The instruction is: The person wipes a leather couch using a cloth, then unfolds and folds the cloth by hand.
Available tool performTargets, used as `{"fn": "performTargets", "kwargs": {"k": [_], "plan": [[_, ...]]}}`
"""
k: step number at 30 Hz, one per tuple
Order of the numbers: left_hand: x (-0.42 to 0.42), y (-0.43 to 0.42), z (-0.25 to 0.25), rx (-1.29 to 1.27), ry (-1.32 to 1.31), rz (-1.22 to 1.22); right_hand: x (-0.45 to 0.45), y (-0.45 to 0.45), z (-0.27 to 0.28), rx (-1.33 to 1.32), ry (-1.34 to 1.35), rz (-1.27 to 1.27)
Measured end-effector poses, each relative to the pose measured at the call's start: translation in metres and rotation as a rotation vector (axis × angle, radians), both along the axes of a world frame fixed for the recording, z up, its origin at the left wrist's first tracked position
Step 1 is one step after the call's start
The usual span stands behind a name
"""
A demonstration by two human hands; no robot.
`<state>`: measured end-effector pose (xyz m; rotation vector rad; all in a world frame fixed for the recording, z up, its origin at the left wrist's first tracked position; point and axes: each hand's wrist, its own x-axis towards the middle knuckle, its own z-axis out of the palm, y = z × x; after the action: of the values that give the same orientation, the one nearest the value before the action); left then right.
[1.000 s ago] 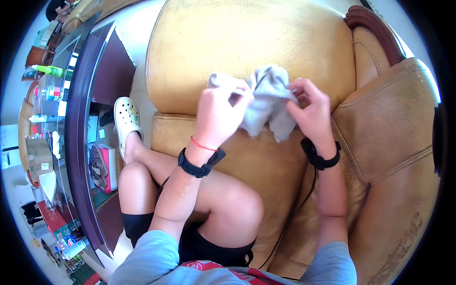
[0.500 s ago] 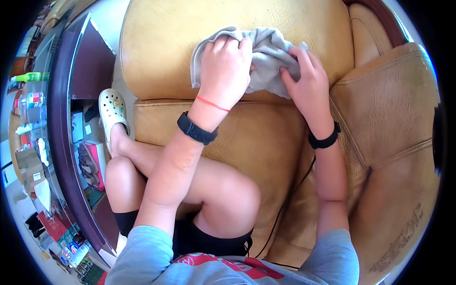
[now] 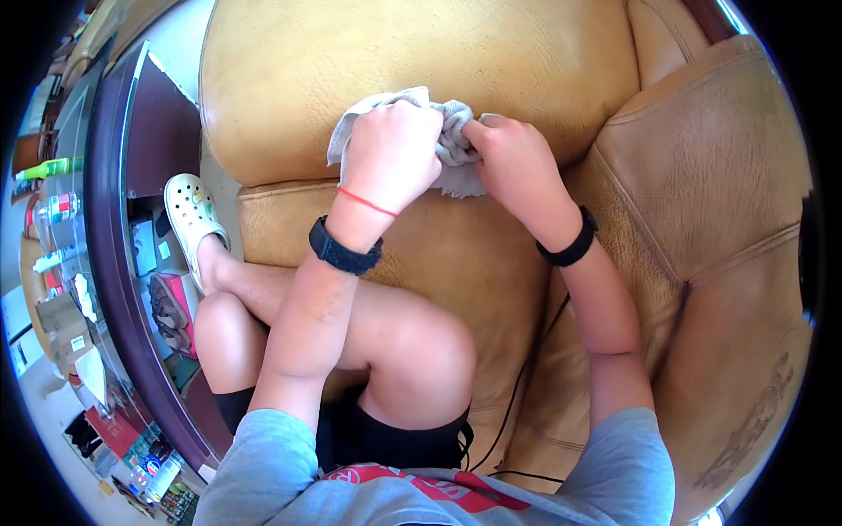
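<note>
A light grey cloth (image 3: 455, 140) is bunched between my two hands over the tan leather sofa (image 3: 421, 44). My left hand (image 3: 395, 145), with a red string and a black band at the wrist, is closed on the cloth's left part, and a flap of it sticks out to the left. My right hand (image 3: 517, 167), black band at the wrist, grips the right end with curled fingers. Between the hands the cloth is gathered into tight folds, and a loose edge hangs below. Most of my fingertips are hidden by the backs of my hands.
To the left stands a dark wooden table (image 3: 110, 254) with a glass top, bottles and boxes on it. Shoes and a box sit on its lower shelf. My foot in a cream clog (image 3: 195, 219) is beside it. A black cable (image 3: 526, 368) runs along the sofa.
My right hand has moved left and down and closed on the cloth, where its fingers were spread before. The cloth is now bunched narrower. My left hand has shifted slightly down and left.
</note>
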<state>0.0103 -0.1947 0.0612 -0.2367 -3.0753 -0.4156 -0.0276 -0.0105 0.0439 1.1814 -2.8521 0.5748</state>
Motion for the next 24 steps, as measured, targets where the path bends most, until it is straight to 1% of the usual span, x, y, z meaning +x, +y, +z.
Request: {"fn": "performTargets", "kwargs": {"k": [7, 10, 13, 14, 16, 19, 21, 22, 24], "plan": [[0.003, 0.003, -0.001, -0.076, -0.100, -0.054, 0.003, 0.001, -0.011, 0.024, 0.000, 0.058], [0.006, 0.003, 0.014, -0.044, -0.170, 0.003, 0.003, 0.000, -0.008, 0.045, -0.021, 0.072], [0.007, -0.003, 0.010, 0.119, -0.123, -0.031, 0.001, 0.003, 0.001, 0.060, -0.069, 0.057], [0.011, -0.003, 0.007, 0.113, -0.093, -0.024, 0.000, 0.004, 0.003, 0.038, -0.060, 0.051], [0.011, -0.006, 0.005, 0.223, 0.162, 0.011, -0.004, 0.007, 0.009, 0.000, -0.044, 0.044], [0.018, -0.005, -0.001, 0.404, 0.513, 0.074, -0.010, 0.014, 0.046, -0.124, 0.050, -0.024], [0.008, -0.005, 0.006, 0.305, 0.688, 0.047, -0.015, 0.016, 0.059, -0.287, 0.270, -0.073], [0.003, -0.003, 0.009, 0.274, 0.677, 0.076, -0.017, 0.014, 0.060, -0.310, 0.322, -0.123], [-0.008, -0.004, -0.010, 0.285, 0.618, 0.026, -0.019, 0.003, 0.044, -0.284, 0.388, -0.180]]}}
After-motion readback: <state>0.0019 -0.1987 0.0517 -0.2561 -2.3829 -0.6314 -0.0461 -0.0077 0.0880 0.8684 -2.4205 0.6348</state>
